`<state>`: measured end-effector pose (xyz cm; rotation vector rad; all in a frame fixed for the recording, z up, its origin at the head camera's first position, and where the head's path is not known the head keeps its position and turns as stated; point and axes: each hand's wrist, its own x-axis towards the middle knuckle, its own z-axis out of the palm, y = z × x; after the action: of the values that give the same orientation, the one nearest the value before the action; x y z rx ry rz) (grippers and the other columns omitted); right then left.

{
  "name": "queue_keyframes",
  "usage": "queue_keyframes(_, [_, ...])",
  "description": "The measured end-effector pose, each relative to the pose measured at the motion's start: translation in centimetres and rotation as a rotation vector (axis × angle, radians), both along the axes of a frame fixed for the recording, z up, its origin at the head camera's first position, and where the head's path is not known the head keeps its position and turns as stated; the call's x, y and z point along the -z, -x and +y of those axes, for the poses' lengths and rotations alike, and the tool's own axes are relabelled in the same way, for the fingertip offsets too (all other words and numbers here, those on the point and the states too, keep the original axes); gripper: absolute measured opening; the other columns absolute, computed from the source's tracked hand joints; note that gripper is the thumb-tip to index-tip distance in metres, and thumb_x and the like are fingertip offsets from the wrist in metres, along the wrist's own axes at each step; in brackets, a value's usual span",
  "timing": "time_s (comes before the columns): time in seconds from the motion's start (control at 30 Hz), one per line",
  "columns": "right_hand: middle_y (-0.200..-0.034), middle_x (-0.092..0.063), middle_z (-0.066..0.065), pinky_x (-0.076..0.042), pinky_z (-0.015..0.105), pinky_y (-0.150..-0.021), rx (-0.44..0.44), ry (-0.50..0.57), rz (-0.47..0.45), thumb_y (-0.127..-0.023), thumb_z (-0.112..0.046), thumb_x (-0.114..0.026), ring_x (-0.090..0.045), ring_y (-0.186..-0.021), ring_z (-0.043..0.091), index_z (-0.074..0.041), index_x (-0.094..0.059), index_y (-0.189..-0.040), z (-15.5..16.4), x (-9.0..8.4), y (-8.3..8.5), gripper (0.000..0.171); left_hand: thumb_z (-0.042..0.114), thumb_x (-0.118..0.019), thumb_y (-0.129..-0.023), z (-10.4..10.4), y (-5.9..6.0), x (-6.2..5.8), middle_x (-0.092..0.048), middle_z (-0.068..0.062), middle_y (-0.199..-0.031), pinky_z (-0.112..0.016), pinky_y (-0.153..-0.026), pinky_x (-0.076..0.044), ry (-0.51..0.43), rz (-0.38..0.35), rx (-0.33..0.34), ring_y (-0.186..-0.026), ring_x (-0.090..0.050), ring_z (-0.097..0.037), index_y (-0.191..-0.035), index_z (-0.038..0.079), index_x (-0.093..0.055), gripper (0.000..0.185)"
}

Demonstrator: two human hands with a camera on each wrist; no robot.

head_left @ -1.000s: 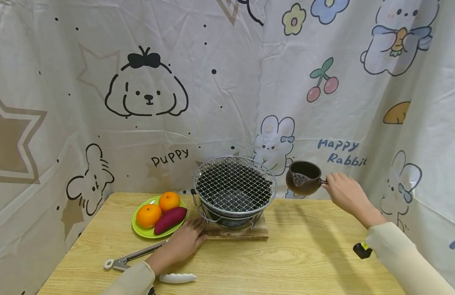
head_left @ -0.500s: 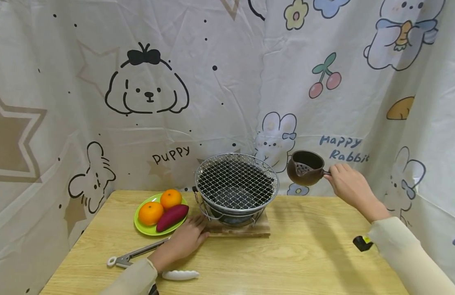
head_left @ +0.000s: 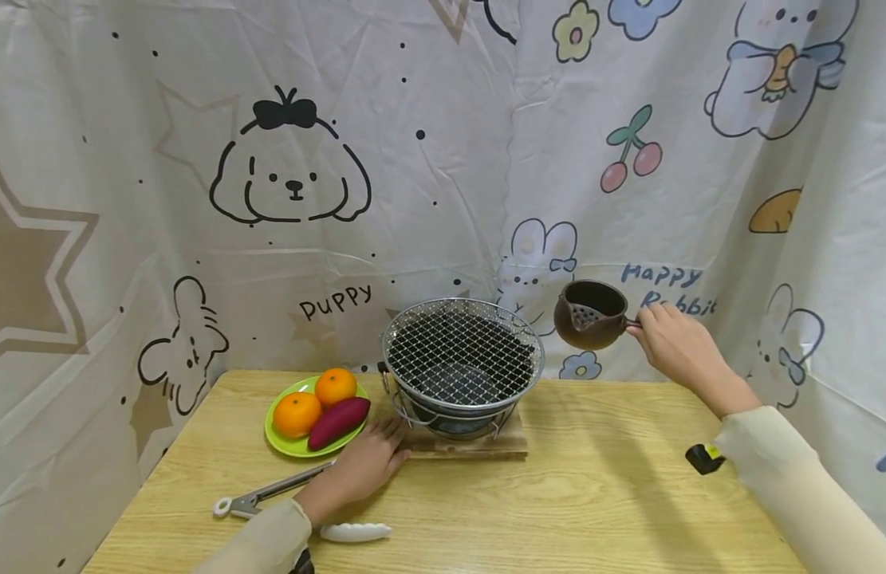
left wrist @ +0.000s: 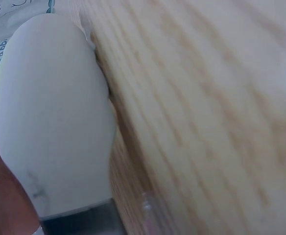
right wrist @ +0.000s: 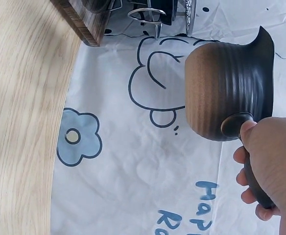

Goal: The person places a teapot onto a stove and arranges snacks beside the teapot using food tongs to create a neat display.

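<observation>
In the head view my right hand grips the side handle of a dark brown, lidless teapot. It is raised above the table, to the right of the grill, with strainer holes showing behind its spout. The right wrist view shows the fingers curled round the handle and the pot's ribbed, paler-bottomed side. My left hand lies low with fingers extended at the left end of a wooden board. On that board stands a round tabletop grill with a wire mesh top.
Left of the grill, a green plate bears two oranges and a purple sweet potato. Metal tongs lie partly hidden beneath my left forearm; their white grip fills much of the left wrist view. A patterned curtain hangs behind the table.
My right hand has lifted the teapot a little higher, and its tilt differs slightly. The left hand keeps its place by the board. The head view has shifted slightly.
</observation>
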<state>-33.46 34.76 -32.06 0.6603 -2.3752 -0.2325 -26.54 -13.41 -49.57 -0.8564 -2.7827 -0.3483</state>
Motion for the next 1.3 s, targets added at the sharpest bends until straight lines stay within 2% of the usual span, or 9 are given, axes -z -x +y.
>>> queue_keyframes(0.17, [-0.074,-0.048,0.011,-0.037,0.035,-0.054,-0.024,-0.004,0.007,-0.095,-0.012,-0.068,-0.043,-0.066,0.025,-0.001,-0.049,-0.084,-0.4,-0.6,0.1,0.025,0.024,-0.059,-0.102,-0.2,0.2,0.0,-0.057,-0.029,-0.143,-0.057,-0.115,-0.040,0.001,0.029,-0.002,-0.135,-0.054,-0.043,-0.134,-0.012,-0.058,0.049])
queue_keyframes(0.33, [-0.073,-0.046,0.011,-0.034,0.034,-0.052,-0.050,-0.016,0.047,-0.094,-0.010,-0.069,-0.038,-0.062,0.023,0.000,-0.049,-0.084,-0.6,-1.1,0.1,0.025,0.023,-0.059,-0.102,-0.3,0.6,-0.1,-0.057,-0.029,-0.143,-0.056,-0.115,-0.040,0.018,0.044,-0.003,-0.135,-0.054,-0.043,-0.134,-0.012,-0.058,0.048])
queue_keyframes(0.5, [-0.073,-0.044,0.010,-0.033,0.033,-0.053,-0.030,-0.021,0.033,-0.095,-0.012,-0.067,-0.038,-0.064,0.023,0.000,-0.048,-0.084,-0.7,-1.6,0.1,0.026,0.022,-0.060,-0.102,-0.2,0.7,-0.5,-0.058,-0.029,-0.141,-0.056,-0.114,-0.041,0.011,0.046,0.004,-0.133,-0.055,-0.044,-0.133,-0.012,-0.060,0.046])
queue_keyframes(0.93, [-0.074,-0.047,0.011,-0.035,0.035,-0.054,-0.067,-0.017,0.055,-0.095,-0.011,-0.068,-0.044,-0.065,0.025,0.000,-0.049,-0.084,-1.2,-2.0,0.1,0.025,0.024,-0.057,-0.103,0.1,0.2,-0.4,-0.055,-0.029,-0.145,-0.056,-0.117,-0.038,0.002,0.002,-0.012,-0.137,-0.052,-0.044,-0.137,-0.011,-0.057,0.049])
queue_keyframes(1.3, [-0.074,-0.047,0.010,-0.033,0.033,-0.055,-0.095,0.005,0.082,-0.093,-0.011,-0.070,-0.040,-0.064,0.023,0.001,-0.050,-0.085,-1.9,-2.3,0.5,0.024,0.023,-0.058,-0.103,0.1,-0.3,-0.1,-0.055,-0.029,-0.145,-0.058,-0.116,-0.039,0.010,0.004,-0.024,-0.136,-0.052,-0.044,-0.137,-0.012,-0.057,0.049])
